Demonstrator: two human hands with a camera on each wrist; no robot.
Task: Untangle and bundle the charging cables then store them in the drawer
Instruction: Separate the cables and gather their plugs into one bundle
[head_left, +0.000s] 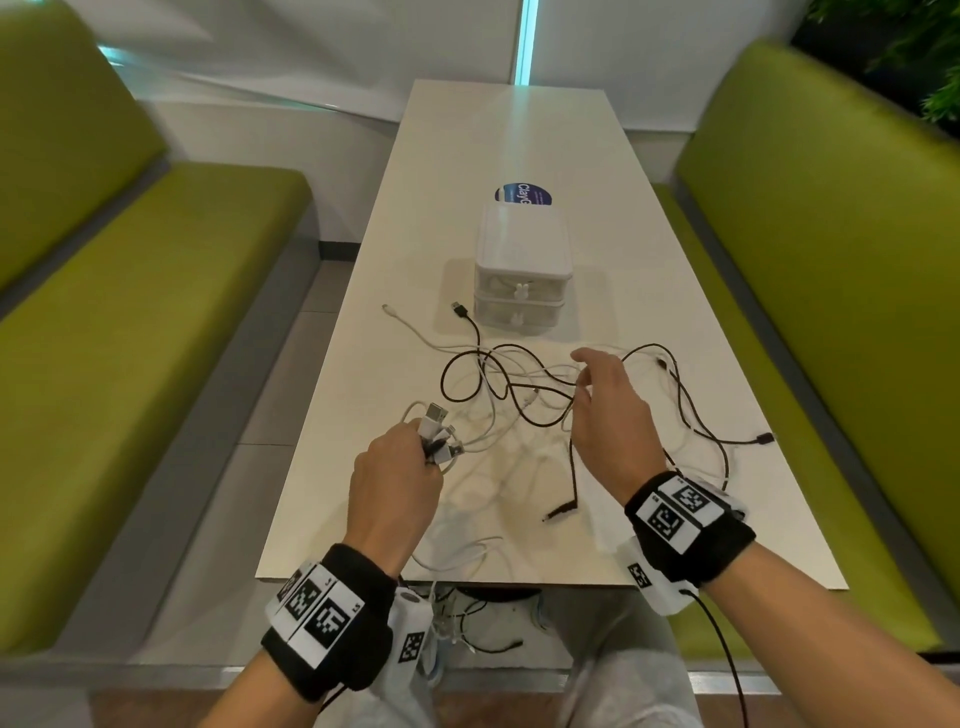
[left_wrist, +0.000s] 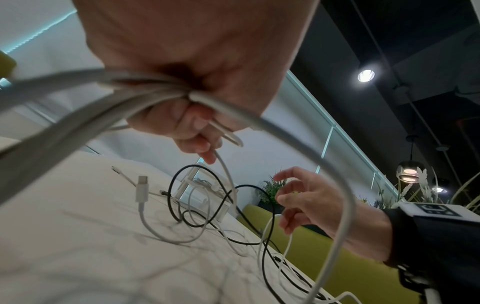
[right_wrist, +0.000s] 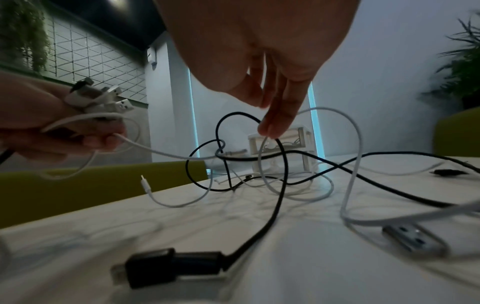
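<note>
Black and white charging cables (head_left: 511, 387) lie tangled on the white table (head_left: 509, 135) in front of a small white two-drawer unit (head_left: 522, 254), both drawers closed. My left hand (head_left: 397, 470) grips a bunch of plug ends (head_left: 439, 434), mostly white, held above the table's near left part; the wrist view shows the white cords (left_wrist: 145, 90) running through its fist. My right hand (head_left: 608, 400) hovers over the tangle with relaxed fingers, its fingertips (right_wrist: 270, 129) touching a raised black and white loop. A black plug (right_wrist: 168, 265) lies near my right wrist.
Green benches flank the table on the left (head_left: 130, 260) and right (head_left: 831, 234). A round blue sticker (head_left: 522, 195) sits behind the drawer unit. Some cable ends (head_left: 467, 618) hang over the table's near edge above my lap.
</note>
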